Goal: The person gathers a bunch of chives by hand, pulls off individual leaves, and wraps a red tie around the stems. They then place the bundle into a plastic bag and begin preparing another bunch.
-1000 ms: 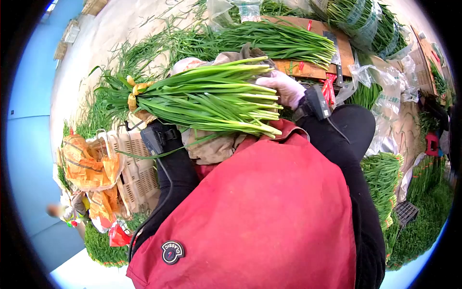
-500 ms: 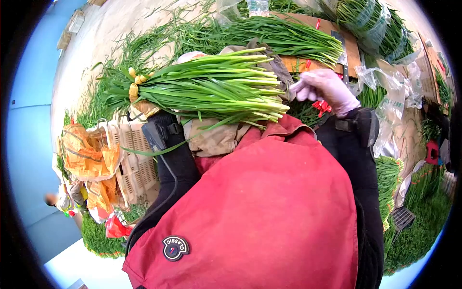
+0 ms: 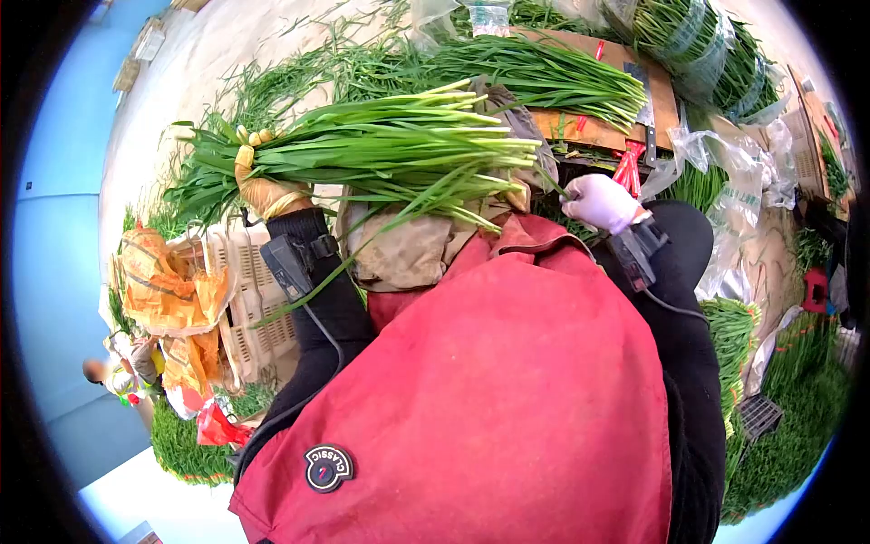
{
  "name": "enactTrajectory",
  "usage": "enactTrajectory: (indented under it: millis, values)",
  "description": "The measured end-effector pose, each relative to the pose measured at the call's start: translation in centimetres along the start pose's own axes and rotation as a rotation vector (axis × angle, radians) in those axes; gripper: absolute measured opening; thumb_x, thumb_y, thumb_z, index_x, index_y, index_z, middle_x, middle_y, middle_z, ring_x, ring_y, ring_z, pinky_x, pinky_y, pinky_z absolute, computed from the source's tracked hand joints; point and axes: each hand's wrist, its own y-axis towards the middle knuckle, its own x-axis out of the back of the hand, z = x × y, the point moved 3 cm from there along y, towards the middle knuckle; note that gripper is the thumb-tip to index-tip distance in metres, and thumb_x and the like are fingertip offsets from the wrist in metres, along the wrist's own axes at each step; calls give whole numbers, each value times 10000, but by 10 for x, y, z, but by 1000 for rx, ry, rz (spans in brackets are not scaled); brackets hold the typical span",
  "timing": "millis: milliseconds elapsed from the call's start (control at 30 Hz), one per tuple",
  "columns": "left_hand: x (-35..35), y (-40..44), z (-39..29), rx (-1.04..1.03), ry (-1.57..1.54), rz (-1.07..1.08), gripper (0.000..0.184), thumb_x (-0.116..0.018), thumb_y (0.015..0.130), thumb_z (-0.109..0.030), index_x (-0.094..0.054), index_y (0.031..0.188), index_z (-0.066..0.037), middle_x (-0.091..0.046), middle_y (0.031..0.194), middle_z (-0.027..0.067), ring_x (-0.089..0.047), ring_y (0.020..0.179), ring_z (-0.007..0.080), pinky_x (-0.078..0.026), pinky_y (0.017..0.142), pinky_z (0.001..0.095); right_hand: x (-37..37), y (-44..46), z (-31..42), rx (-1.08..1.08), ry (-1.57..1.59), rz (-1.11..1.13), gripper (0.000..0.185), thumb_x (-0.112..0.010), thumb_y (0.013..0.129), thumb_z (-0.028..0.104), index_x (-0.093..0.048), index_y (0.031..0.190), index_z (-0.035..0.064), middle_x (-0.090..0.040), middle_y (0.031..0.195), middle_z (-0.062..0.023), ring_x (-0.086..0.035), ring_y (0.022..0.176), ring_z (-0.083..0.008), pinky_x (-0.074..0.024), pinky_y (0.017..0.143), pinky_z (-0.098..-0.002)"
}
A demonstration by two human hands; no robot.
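A thick bunch of long green stalks lies across my lap, its pale cut ends to the right. Wrapped round its leafy left end is my left hand, in a tan glove with yellow fingertips. My right hand, in a pale pinkish-white glove, is closed just right of the cut ends; a thin green stalk shows at its fingers. Behind, a second bunch rests on a wooden board, beside a dark metal blade and red ties.
A pale plastic crate and orange bags are at the left. Plastic-wrapped greens stand at the upper right, clear plastic sheeting below them. More green bundles lie at the lower right. Another person is at the far left.
My right hand first came away from the bunch to the right, then moved lower and closed near the cut ends. The bunch has shifted slightly left, with some stalks now angled across it.
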Motion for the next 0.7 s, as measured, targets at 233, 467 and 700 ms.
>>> enactTrajectory:
  millis: [233, 467, 700]
  values:
    - [2, 5, -1, 37, 34, -64, 129, -630, 771, -112, -617, 875, -36, -656, 864, 98, -640, 827, 240, -525, 822, 444, 21, -44, 106, 779, 290, -620, 395, -638, 801, 30, -633, 1183, 130, -650, 895, -93, -621, 800, -273, -507, 737, -336]
    - [-23, -5, -1, 2, 61, -207, 118, -643, 740, -60, -619, 847, -18, -663, 856, 110, -649, 831, 243, -552, 816, 396, -16, 8, 132, 761, -140, -532, 309, -577, 796, 161, -655, 1094, 184, -639, 789, -117, -642, 739, -313, -504, 629, -416]
    - [-1, 7, -5, 27, 38, -213, 115, -638, 744, -46, -629, 852, -9, -672, 851, 128, -654, 824, 249, -556, 827, 396, -24, 26, 65, 349, -436, -263, 162, -542, 757, 155, -659, 844, 82, -658, 782, -163, -646, 761, -366, -512, 645, -468]
